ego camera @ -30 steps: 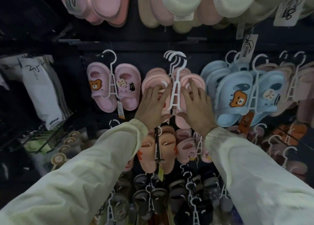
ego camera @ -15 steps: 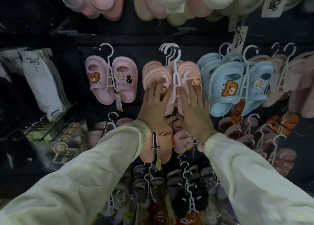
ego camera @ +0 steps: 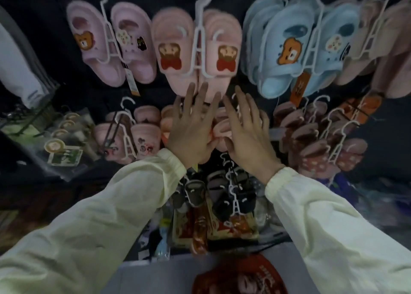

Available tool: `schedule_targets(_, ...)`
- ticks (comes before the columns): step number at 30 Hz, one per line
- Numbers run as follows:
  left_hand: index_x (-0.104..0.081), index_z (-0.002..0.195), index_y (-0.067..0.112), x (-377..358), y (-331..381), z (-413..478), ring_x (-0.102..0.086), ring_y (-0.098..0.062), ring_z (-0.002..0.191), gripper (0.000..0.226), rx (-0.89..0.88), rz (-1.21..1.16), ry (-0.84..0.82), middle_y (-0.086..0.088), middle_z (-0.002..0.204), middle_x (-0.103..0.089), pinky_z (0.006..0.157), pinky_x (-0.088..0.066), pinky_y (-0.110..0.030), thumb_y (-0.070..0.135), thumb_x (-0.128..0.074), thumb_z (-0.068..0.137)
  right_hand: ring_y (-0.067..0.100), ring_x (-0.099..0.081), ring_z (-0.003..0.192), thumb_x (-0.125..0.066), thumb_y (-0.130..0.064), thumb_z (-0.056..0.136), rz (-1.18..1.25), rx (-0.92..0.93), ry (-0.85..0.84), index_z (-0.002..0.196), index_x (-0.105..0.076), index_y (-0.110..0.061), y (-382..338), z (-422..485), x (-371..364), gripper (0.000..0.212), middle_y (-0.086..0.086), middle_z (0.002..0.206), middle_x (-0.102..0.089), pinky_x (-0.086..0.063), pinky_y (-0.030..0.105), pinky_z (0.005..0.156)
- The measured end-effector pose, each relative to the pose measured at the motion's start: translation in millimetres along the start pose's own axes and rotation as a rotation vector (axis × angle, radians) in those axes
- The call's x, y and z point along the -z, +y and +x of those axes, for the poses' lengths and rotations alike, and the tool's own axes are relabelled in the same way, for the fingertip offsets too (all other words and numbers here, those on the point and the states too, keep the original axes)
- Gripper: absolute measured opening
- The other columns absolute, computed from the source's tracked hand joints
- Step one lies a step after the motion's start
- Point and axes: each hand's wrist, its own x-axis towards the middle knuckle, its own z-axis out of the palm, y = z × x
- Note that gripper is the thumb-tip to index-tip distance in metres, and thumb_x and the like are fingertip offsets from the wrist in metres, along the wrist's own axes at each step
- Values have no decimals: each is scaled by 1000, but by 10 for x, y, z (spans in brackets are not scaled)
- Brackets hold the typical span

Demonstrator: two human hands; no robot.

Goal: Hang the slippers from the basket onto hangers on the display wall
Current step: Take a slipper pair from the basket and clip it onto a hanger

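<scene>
1. Nearest, a red item with pale print (ego camera: 240, 276) is lying on a grey surface (ego camera: 142, 273) at the bottom edge; it is too blurred to identify.
2. Two pale yellow sleeves (ego camera: 89, 227) are extending forward toward the display wall (ego camera: 51, 49).
3. Dark slippers (ego camera: 222, 196) are hanging in a low row beneath the wrists.
4. Left hand (ego camera: 191, 133) is holding nothing, with fingers straight and spread wide. Its fingertips are overlapping the toe ends of the pink slippers (ego camera: 173, 49); contact cannot be confirmed.
5. Right hand (ego camera: 246, 138) is lying just beside it, fingers straight and fanned, gripping nothing, tips sitting just under the same pair.
6. Those pink slippers, each bearing a bear with a red bow, are hanging on a white hanger (ego camera: 199, 38) on the wall, directly above both hands.
7. Flanking them, a lilac pair (ego camera: 106, 47) is hanging to the left and a blue pair (ego camera: 293, 49) to the right.
</scene>
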Motion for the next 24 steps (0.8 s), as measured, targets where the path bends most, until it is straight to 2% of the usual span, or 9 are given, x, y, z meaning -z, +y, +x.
schedule_targets(3,-29,155,10,-99,266,-218,-15,-45,148,86,-18,-72,-28,-23,162,-18,115,-16,-65,50,-58,85,35,-6,153,-59,-18,82,44,-8,-28,159,-14,-16,67,-264,-67,89,13,166,-1,-15,55,119)
schedule_targets(5,-28,155,8,-163,439,-323,-15,-44,148,85,1,-124,-52,-23,161,-20,116,-17,-64,46,-61,86,33,-4,153,-64,-12,79,39,-24,-70,159,-11,-17,125,-437,-109,96,11,167,1,-15,55,119)
schedule_targets(8,-27,154,5,-242,750,-452,-13,-42,150,87,44,-207,-101,-22,161,-20,118,-17,-61,39,-68,85,33,-4,153,-68,-15,77,11,-20,-139,159,-8,-15,236,-703,-122,102,11,167,1,-22,56,117)
schedule_targets(11,-32,152,2,-263,1044,-599,-15,-40,150,82,75,-272,-124,-22,160,-24,117,-22,-60,33,-71,87,32,-7,153,-67,-17,81,38,-10,-182,159,-9,-14,376,-977,-125,98,11,167,-4,-22,52,118)
schedule_targets(15,-38,151,6,-320,1433,-869,-19,-37,149,71,138,-336,-162,-19,157,-32,117,-28,-55,28,-67,90,28,-4,154,-64,-13,86,124,-11,-261,159,-8,-18,635,-1404,-164,93,6,167,2,-15,48,120)
schedule_targets(18,-35,152,12,-415,1739,-1118,-25,-36,147,70,191,-329,-264,-15,157,-33,113,-35,-55,29,-63,91,28,-7,154,-69,-14,84,156,29,-347,159,-9,-17,831,-1723,-240,96,6,167,1,-22,49,119)
schedule_targets(20,-34,153,13,-483,1886,-1294,-29,-36,145,70,241,-333,-334,-14,156,-34,110,-38,-55,30,-64,92,27,-4,154,-71,-15,84,169,53,-424,160,-4,-19,920,-1900,-308,101,4,167,6,-21,48,119)
schedule_targets(24,-31,154,16,-620,2143,-1669,-26,-33,147,70,336,-316,-449,-12,157,-32,116,-32,-50,30,-63,93,26,-3,154,-66,-11,85,228,104,-534,160,-1,-20,1024,-2259,-469,100,3,167,8,-22,50,119)
